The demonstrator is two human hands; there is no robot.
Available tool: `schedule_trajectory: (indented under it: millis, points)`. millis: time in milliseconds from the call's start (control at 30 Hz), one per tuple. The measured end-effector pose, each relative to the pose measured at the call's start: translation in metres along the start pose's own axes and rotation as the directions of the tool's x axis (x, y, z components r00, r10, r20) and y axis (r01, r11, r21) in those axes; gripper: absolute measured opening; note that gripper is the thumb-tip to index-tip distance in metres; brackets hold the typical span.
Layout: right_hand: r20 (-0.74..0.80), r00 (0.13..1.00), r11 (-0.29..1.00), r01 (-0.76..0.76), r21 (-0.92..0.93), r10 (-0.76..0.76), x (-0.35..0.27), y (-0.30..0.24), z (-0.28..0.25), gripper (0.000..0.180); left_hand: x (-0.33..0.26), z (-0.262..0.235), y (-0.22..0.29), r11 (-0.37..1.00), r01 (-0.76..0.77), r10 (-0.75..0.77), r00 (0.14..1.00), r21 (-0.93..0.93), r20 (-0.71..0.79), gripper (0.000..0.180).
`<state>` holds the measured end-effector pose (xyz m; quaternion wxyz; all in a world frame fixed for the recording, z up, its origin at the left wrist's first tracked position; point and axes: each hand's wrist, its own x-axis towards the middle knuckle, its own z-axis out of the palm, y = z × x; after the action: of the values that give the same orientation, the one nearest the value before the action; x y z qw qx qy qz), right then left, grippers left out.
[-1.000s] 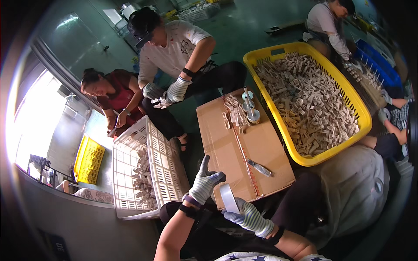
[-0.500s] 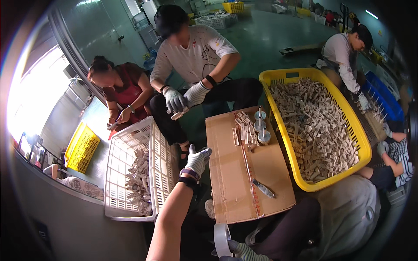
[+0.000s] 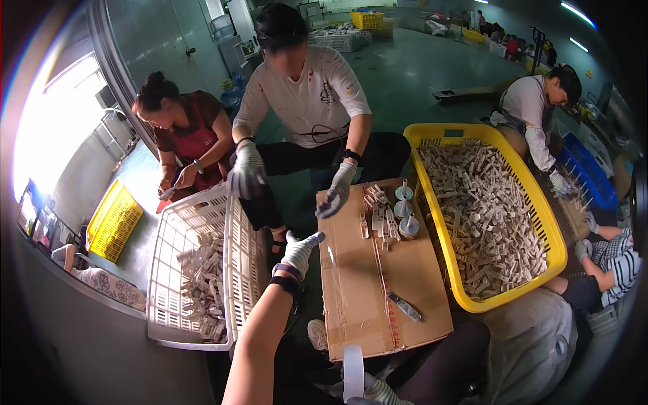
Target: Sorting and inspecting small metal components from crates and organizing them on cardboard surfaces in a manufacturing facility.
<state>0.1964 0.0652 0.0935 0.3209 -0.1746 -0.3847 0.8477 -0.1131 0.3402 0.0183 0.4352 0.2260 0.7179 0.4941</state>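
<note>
My left hand (image 3: pixel 300 254), in a striped white glove, is held out beside the left edge of a cardboard box (image 3: pixel 358 297). Its thumb points up, its index finger reaches right, and nothing is in it. At the lower edge my gloved right hand (image 3: pixel 383 391) grips a roll of white tape (image 3: pixel 352 375), partly out of view. On the box lie a folding-type knife (image 3: pixel 405 307) and a small pile of pale slotted pieces (image 3: pixel 386 226). Several small funnel-topped bottles (image 3: pixel 408 208) stand beside the pile.
A yellow basket (image 3: pixel 555 251) full of pale pieces stands right of the box; a white basket (image 3: pixel 156 297), partly filled, stands left. Across from me a seated person (image 3: pixel 304 94) wears gloves. Other people work at far left (image 3: pixel 189 128) and right (image 3: pixel 526 108).
The person across has parted their hands: one is now over the white basket, the other by the box's far edge. The piece they held has left their hands. My hands have barely moved.
</note>
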Motion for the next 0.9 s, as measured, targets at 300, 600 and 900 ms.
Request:
schedule_trajectory:
  millis: [300,600,900]
  points:
    - [-0.008,1.0,0.996,-0.014,0.085,0.015,0.006,-0.012,0.014,0.06,-0.006,0.008,0.009,0.99,-0.02,0.023,0.999,-0.141,0.021,0.131]
    - [-0.039,0.998,0.999,0.04,0.025,-0.039,-0.002,-0.002,0.022,0.055,-0.034,0.005,0.011,0.96,-0.035,0.053,0.997,-0.278,0.058,0.111]
    - [-0.06,0.932,0.927,-0.362,-0.094,0.358,-0.03,0.025,0.033,0.04,-0.078,-0.082,-0.1,0.904,-0.375,0.399,0.913,0.207,-0.089,0.076]
